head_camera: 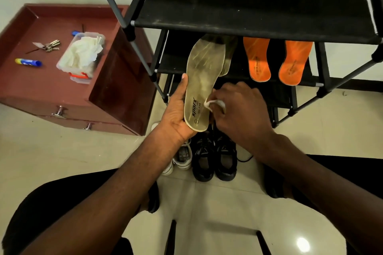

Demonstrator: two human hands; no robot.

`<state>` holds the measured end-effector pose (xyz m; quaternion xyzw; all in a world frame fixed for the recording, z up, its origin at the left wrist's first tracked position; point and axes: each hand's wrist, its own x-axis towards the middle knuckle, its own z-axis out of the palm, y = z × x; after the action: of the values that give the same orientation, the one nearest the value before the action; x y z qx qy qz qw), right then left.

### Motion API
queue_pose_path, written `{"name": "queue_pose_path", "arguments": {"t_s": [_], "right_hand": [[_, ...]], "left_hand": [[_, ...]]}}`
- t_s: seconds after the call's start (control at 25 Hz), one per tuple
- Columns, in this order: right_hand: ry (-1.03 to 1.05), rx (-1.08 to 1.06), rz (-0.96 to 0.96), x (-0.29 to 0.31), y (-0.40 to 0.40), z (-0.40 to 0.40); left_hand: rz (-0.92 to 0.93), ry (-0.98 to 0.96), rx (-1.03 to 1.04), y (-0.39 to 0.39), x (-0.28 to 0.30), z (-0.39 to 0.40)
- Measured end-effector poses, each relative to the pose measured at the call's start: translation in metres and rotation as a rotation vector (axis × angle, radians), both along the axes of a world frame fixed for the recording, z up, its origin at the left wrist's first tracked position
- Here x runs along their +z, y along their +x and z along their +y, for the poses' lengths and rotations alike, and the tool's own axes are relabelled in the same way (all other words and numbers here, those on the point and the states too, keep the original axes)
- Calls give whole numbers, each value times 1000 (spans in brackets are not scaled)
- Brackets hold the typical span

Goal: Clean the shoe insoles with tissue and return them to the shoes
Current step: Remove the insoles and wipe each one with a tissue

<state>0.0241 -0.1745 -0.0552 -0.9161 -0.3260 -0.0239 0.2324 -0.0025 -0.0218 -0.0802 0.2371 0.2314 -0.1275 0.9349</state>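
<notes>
Both forearms reach forward from the bottom of the view, over a tiled floor (217, 203). Ahead stands the black shoe rack (248, 6) — on its middle shelf lie two orange insoles (276, 61) side by side, and a second beige insole (229, 58) partly hidden behind the one in hand. Left of the rack, a maroon cabinet (31, 80) carries a clear box of tissues (83, 56). On the floor under the hands sit a pair of black shoes (214, 157) and white sneakers (180, 157), apparently without insoles yet, though I cannot tell for sure.

The left hand (178, 116) has its fingers wrapped around the heel end of the beige insole (202, 80), holding it up. The right hand (242, 109) pinches a small wad of tissue (213, 103) against the insole's edge. Judging by this, wiping is midway — returning every insole to its shoe remains.
</notes>
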Motion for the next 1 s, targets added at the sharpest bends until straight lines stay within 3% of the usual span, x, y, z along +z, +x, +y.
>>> {"name": "queue_pose_path", "arguments": {"t_s": [0.16, 0.28, 0.44, 0.56, 0.68, 0.8, 0.92, 1.0], "right_hand": [[-4, 188, 141, 4, -4, 0], [-19, 109, 87, 3, 1, -2], [146, 233, 342, 7, -3, 0], [109, 160, 229, 5, 1, -1], [119, 249, 398, 9, -2, 0], [121, 179, 322, 4, -2, 0], [191, 170, 420, 7, -10, 2], [150, 49, 248, 4, -15, 4]], "left_hand": [[38, 4, -7, 0, -1, -1], [17, 2, -21, 0, -3, 0], [62, 11, -9, 1, -2, 3], [19, -7, -20, 2, -3, 3], [42, 24, 8, 1, -4, 4], [41, 11, 0, 1, -6, 3], [55, 26, 37, 2, -6, 3], [28, -4, 16, 2, -3, 2]]}}
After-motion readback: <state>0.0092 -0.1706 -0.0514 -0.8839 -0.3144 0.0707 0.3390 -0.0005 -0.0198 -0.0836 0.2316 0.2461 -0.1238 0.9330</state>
